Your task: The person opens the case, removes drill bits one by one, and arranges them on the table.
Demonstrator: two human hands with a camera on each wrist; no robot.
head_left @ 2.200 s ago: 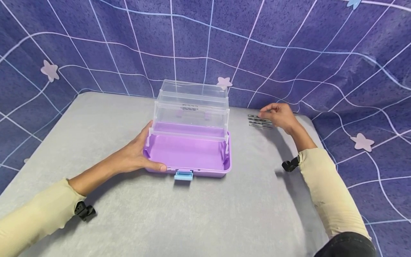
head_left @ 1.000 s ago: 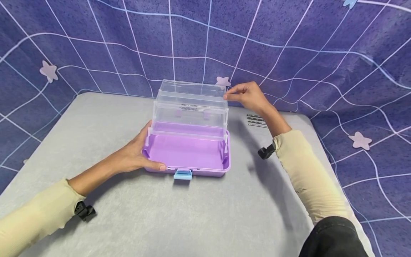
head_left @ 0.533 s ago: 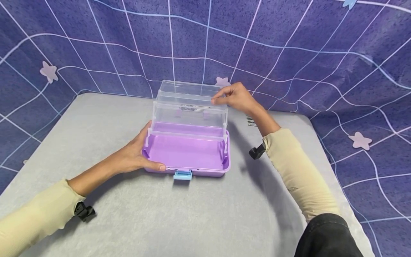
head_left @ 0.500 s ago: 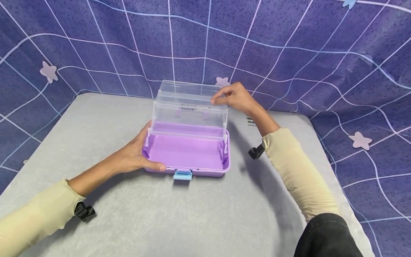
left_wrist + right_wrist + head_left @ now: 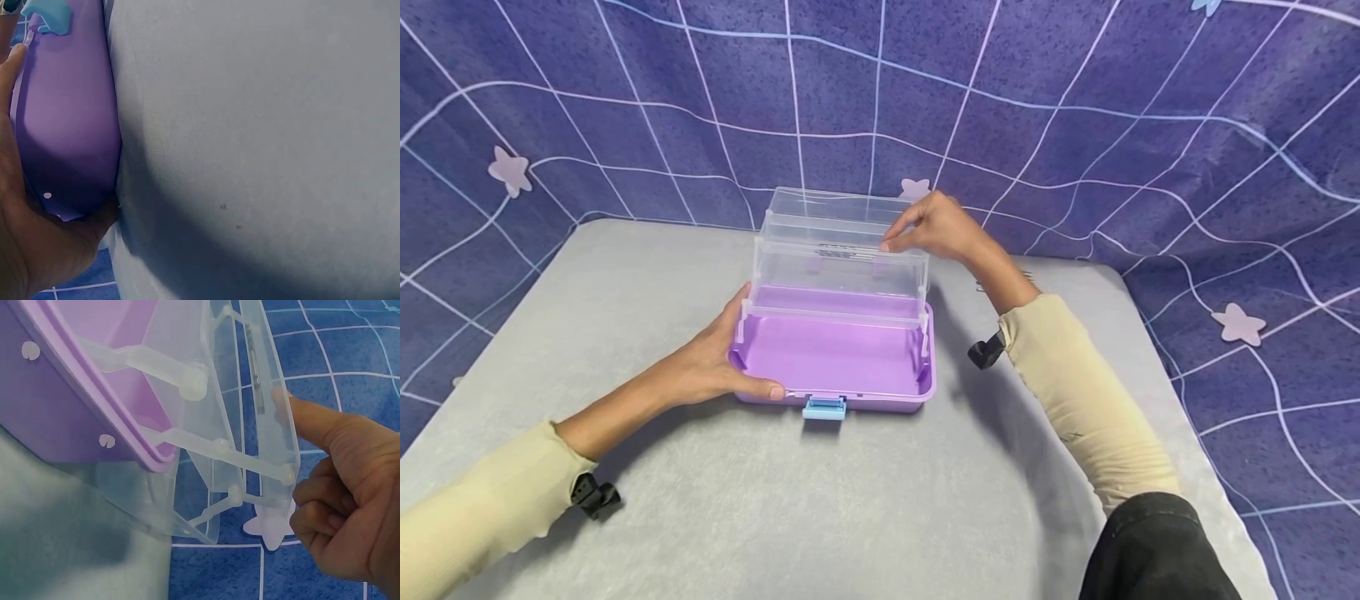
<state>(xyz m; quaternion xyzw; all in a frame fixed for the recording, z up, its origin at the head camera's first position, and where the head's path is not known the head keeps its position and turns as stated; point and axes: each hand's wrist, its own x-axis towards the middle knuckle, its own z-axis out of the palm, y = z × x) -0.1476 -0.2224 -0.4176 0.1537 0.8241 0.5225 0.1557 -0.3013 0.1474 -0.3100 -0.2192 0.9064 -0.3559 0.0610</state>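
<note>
A purple toolbox [image 5: 835, 358] with clear cantilever trays [image 5: 850, 225] stands raised open on the grey table. My left hand [image 5: 707, 358] grips its left end, thumb over the front rim beside the blue latch [image 5: 824, 408]; the left wrist view shows fingers under the purple wall [image 5: 69, 100]. My right hand [image 5: 936, 225] is at the upper tray, thumb and index tips together at the right end of several drill bits [image 5: 842, 252] lying there. It appears to pinch a drill bit; the fingertips are partly behind the clear tray wall [image 5: 275, 444] in the right wrist view.
More drill bits [image 5: 1027, 275] lie on the table to the right, partly hidden by my right forearm. A blue grid-patterned cloth [image 5: 1037, 75] hangs behind and beside the grey tabletop [image 5: 850, 508].
My right hand has moved left from the drill bits on the table, over the upper tray, and down to the bits in it. My left hand keeps its grip on the toolbox.
</note>
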